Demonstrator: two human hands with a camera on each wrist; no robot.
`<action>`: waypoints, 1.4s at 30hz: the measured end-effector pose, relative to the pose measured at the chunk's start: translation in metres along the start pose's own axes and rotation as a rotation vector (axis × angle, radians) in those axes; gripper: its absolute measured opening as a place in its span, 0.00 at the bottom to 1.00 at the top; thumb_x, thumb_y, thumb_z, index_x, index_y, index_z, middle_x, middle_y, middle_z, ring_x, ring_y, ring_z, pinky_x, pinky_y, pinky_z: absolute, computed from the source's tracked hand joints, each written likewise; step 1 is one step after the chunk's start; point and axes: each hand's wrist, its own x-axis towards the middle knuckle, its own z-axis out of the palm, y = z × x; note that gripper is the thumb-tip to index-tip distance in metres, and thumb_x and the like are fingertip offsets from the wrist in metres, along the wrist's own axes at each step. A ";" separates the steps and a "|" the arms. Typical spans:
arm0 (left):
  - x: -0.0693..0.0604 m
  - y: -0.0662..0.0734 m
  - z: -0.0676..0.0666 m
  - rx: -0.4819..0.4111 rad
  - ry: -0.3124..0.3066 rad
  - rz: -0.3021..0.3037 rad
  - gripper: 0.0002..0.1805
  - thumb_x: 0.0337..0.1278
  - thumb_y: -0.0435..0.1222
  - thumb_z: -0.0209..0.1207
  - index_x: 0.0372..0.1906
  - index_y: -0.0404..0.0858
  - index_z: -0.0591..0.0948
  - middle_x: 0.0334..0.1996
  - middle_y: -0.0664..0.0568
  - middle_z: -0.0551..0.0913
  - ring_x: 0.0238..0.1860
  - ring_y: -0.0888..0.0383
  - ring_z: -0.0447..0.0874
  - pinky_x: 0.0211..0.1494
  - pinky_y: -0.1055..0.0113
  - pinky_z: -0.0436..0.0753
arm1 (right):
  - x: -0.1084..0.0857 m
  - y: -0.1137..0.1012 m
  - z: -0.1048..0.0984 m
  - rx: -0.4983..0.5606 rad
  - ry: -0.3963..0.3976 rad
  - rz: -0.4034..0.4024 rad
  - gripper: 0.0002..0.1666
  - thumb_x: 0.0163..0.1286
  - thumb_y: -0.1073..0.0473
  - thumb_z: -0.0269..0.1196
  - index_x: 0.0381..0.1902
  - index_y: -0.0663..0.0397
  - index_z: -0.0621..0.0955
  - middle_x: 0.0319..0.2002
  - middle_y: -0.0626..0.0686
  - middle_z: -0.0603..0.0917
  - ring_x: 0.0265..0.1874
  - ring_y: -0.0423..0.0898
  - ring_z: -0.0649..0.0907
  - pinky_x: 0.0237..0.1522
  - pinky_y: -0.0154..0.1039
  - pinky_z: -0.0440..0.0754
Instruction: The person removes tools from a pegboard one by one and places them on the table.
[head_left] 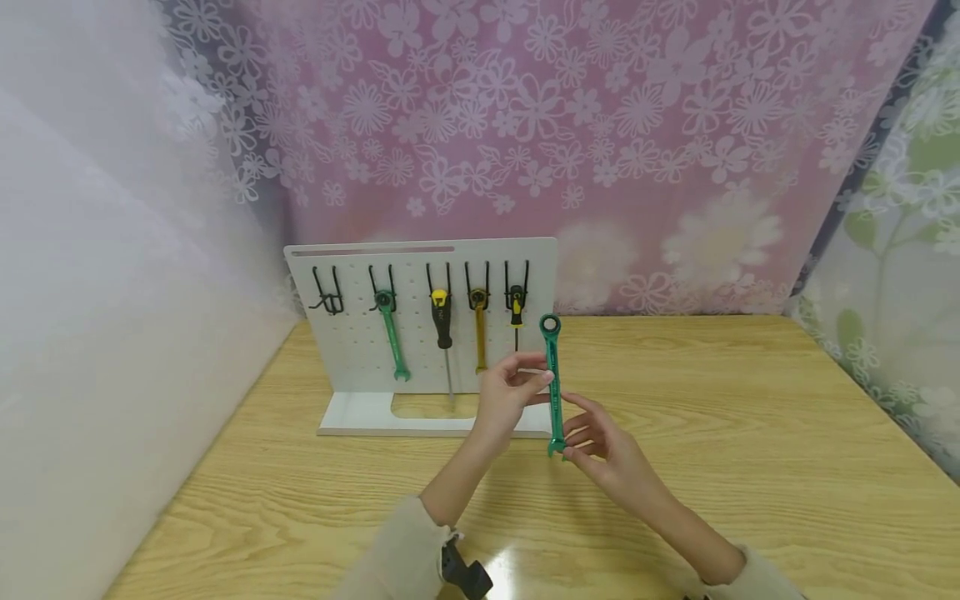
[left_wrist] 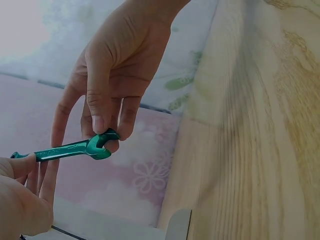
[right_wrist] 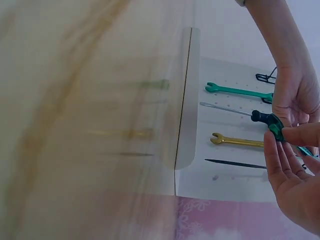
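A person's left hand is pinching a green wrench by the middle of its shaft, thumb on one side and fingers on the other, while the right hand is steadying its lower, open end between thumb and fingertips, the other fingers loosely bent. The wrench is standing nearly upright in the air, ring end up, in front of the right edge of a white pegboard. On the board's black hooks, another green wrench, a large screwdriver, a gold wrench and a small screwdriver are hanging in a row, the leftmost hook holding nothing. The board is standing on a wooden table before a pink flowered curtain.
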 end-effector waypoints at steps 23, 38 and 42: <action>0.004 -0.045 0.030 -0.055 0.098 -0.077 0.15 0.53 0.22 0.58 0.48 0.30 0.77 0.38 0.44 0.78 0.33 0.58 0.80 0.38 0.59 0.82 | -0.018 0.025 -0.029 0.147 -0.075 0.190 0.35 0.62 0.75 0.57 0.66 0.64 0.58 0.40 0.67 0.73 0.36 0.54 0.80 0.36 0.43 0.82; -0.002 -0.075 0.031 0.115 0.003 -0.127 0.29 0.51 0.17 0.56 0.60 0.37 0.73 0.39 0.48 0.76 0.37 0.54 0.79 0.39 0.61 0.82 | -0.027 0.041 -0.030 0.248 -0.030 0.346 0.35 0.62 0.73 0.58 0.66 0.68 0.58 0.40 0.68 0.74 0.36 0.50 0.81 0.37 0.42 0.81; -0.006 -0.080 0.029 0.112 0.012 -0.132 0.28 0.49 0.17 0.57 0.59 0.34 0.73 0.38 0.46 0.76 0.34 0.55 0.79 0.39 0.61 0.82 | -0.030 0.043 -0.027 0.257 -0.023 0.414 0.36 0.61 0.72 0.58 0.66 0.66 0.59 0.41 0.65 0.75 0.36 0.49 0.81 0.36 0.41 0.81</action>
